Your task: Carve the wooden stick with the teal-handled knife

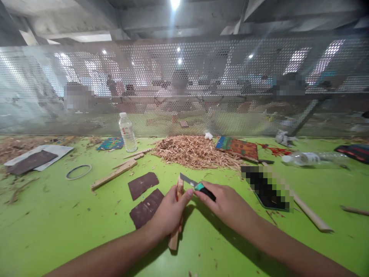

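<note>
My left hand [170, 211] is wrapped round a wooden stick [173, 240], which points away from me over the green table [95, 231]. In my right hand [225, 196] is a utility knife [205, 190] with a black and teal handle. Its blade [186, 179] reaches left to the far end of the stick, and I cannot tell whether the edge is biting in. The left thumb lies close to the blade's base. Two pieces of dark sandpaper [143, 185] lie just left of my left hand.
Beyond my hands is a heap of wood shavings [187, 152], with a painted board [238, 148] beside it. A bottle [127, 132] stands at back left; another bottle [305, 158] lies at right. A wooden rod [311, 213] lies at right. A perforated screen [161, 84] borders the table.
</note>
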{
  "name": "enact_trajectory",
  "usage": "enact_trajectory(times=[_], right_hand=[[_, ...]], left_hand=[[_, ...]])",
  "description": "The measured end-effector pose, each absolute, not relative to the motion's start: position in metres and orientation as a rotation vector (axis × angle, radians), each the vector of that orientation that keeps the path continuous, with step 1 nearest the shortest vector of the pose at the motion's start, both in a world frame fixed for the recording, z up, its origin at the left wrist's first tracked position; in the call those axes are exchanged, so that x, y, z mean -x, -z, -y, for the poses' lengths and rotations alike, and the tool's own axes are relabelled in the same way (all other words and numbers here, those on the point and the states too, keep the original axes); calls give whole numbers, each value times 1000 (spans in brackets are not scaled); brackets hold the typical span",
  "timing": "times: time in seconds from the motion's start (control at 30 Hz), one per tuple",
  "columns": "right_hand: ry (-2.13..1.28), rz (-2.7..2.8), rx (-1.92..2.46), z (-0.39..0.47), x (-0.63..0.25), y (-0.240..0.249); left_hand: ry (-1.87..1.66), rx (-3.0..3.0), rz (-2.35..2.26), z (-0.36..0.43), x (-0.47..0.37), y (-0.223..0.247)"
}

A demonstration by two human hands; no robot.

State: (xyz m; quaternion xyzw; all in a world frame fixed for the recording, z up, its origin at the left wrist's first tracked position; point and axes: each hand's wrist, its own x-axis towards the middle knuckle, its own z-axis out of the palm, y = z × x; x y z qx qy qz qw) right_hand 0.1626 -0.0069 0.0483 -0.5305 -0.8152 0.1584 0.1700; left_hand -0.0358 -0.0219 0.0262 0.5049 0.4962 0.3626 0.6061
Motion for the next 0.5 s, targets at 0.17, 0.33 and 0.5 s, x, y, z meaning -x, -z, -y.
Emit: enact_trajectory(times=[0.17,0.33,0.5], right_hand=[[-373,2277,1505,-12,-180,-52],[-373,2346,1441,-10,-181,-51],[-387,2409,1399,-7,-179,-52]], left_hand=[[-770,-1147,-1119,20,39,-25],[-701,-1121,-1057,18,42,-25],[-689,-1096,-1015,19,42,-26]])
